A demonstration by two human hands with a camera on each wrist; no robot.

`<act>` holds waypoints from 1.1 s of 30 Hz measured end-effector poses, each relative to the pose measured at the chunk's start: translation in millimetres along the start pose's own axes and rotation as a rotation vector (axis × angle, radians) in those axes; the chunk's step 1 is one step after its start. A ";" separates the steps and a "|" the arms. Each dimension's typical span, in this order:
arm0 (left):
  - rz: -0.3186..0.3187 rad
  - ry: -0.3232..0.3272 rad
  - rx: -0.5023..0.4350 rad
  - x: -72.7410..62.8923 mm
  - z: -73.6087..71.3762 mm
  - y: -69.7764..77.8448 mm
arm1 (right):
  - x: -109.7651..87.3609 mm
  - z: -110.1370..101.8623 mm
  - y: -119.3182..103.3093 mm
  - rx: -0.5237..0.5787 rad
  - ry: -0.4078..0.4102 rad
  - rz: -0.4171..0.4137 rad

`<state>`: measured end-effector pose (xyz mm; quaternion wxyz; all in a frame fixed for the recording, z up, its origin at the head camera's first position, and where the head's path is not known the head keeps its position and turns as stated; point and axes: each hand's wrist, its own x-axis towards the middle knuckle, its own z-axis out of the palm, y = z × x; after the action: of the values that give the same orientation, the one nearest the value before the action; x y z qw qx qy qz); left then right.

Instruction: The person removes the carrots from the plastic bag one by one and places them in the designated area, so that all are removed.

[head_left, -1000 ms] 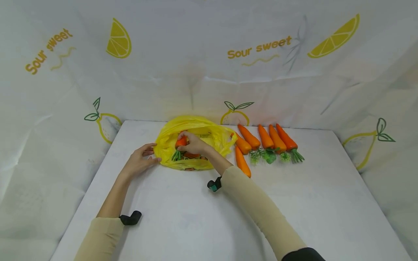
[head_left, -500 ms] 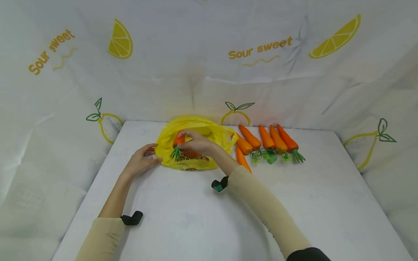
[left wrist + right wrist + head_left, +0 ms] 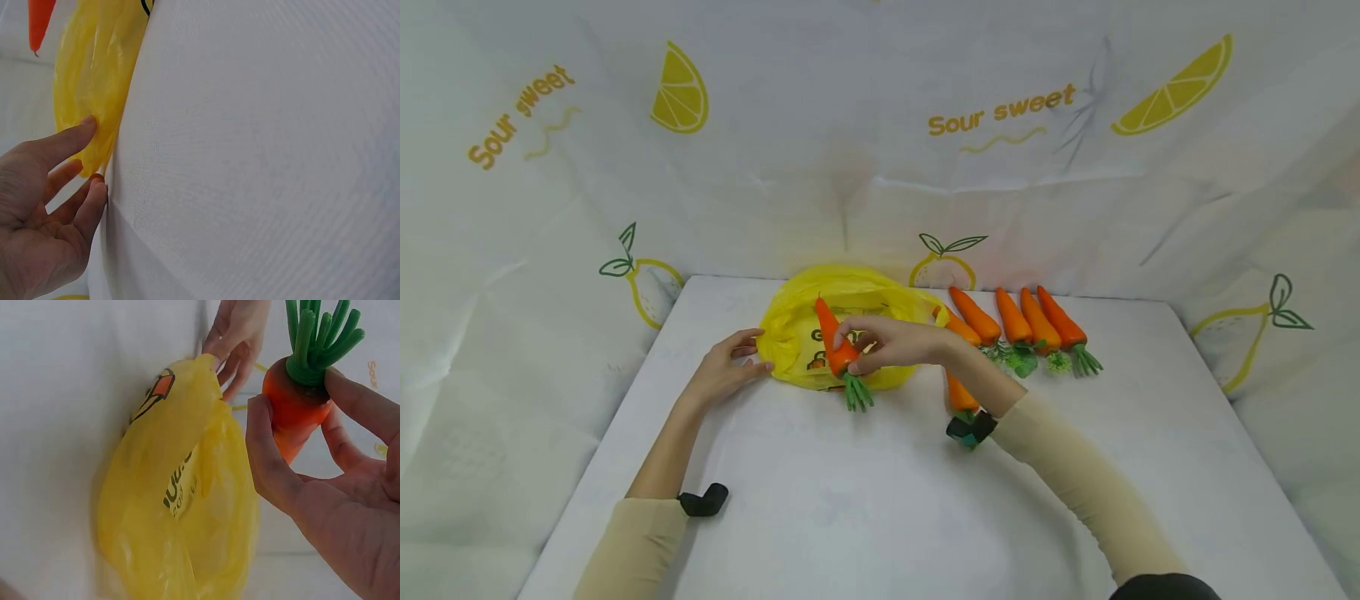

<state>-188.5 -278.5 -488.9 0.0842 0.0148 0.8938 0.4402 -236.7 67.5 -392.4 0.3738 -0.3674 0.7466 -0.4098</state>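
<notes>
My right hand (image 3: 902, 342) pinches an orange carrot (image 3: 827, 321) near its leafy end, over the mouth of a yellow plastic bag (image 3: 782, 333). The carrot's tip points away from me and its green stalks hang toward me. In the right wrist view thumb and fingers clasp the carrot (image 3: 297, 425) just below the stalks, with the bag (image 3: 144, 519) behind. At the bag's left edge, my left hand (image 3: 722, 371) holds the plastic. The left wrist view has this hand (image 3: 44, 212) with its thumb and fingertips about the bag's edge (image 3: 100, 69). The bag's contents are mostly hidden.
Several carrots (image 3: 973, 317) with green tops lie on the white table (image 3: 820, 500), right of the bag. One carrot (image 3: 961, 392) lies nearer, partly covered by my right forearm and wrist camera (image 3: 972, 428). A white printed cloth (image 3: 820, 125) rises behind the table.
My right hand has lifted the carrot out of the bag and moved right and toward me. Its stalks now hang past the bag's front edge. My left hand has stayed at the bag's edge.
</notes>
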 end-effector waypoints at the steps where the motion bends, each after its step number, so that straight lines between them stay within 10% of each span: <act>1: 0.000 -0.001 0.000 0.2 -0.2 -0.2 | -8.7 -1.2 0.2 -0.010 0.001 0.001; 33: -0.020 -0.009 -0.007 1.5 1.0 -2.0 | -205.9 -14.2 66.3 -0.010 0.378 0.112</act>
<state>-189.7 -278.7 -491.4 0.0928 0.0078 0.8920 0.4424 -172.2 274.5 -392.8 0.2475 -0.2435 0.8248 -0.4463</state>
